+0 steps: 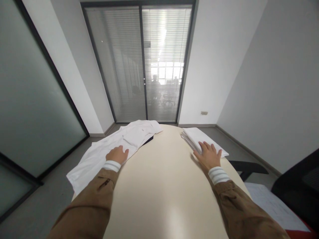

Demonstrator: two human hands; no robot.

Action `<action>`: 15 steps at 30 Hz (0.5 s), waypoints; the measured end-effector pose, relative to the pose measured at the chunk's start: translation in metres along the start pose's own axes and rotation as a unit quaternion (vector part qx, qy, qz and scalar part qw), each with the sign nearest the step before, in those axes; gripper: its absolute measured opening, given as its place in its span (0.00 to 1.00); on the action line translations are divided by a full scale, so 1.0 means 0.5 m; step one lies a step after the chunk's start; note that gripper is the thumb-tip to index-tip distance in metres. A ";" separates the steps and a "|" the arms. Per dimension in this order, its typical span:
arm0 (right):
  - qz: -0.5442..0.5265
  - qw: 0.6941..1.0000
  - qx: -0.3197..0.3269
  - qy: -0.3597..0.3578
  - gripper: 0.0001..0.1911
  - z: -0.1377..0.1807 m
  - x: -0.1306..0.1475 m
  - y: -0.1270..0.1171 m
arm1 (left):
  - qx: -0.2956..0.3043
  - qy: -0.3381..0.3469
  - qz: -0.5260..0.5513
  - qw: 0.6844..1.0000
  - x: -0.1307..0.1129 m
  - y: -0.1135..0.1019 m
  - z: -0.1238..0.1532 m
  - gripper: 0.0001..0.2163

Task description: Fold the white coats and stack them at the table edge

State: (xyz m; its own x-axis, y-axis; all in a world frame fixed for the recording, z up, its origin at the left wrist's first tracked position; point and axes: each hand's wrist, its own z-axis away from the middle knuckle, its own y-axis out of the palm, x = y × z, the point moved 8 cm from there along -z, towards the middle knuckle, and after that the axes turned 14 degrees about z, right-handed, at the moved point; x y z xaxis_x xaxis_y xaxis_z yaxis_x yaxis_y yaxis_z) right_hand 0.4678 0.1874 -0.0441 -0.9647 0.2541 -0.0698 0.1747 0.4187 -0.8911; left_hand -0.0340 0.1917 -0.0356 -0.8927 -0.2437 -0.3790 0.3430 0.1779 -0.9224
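My left hand (116, 155) rests on a loose pile of white shirts (99, 153) along the table's left side. Its fingers curl down into the cloth, with the thumb to the right; the fingertips are hidden. Across the table, my right hand (208, 155) lies with spread fingers on a flat, folded white garment (199, 136), palm down. Several folded layers show at that garment's left edge. A small dark item (149, 140) peeks out from under the shirts' right edge; its kind is not clear.
The cream table (164, 179) has a rounded far end. At the right stands a black chair (299, 182) with an armrest (251, 166), and white and red material (271, 202) beside it. Beyond the table is a glass partition with blinds (124, 73).
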 end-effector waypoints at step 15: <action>0.024 1.000 -0.001 -0.006 0.30 -0.001 0.004 -0.003 | -0.052 0.028 -0.018 0.998 0.169 -0.019 -0.166 0.25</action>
State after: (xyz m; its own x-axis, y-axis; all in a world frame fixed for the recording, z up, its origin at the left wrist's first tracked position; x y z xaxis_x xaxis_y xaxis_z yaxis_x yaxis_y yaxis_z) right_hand 0.4656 0.1876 -0.0430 -0.9577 0.2627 -0.1177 0.2210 0.4090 -0.8854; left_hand -0.1370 0.2486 -0.0525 -0.9198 -0.1987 -0.3382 0.2805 0.2694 -0.9213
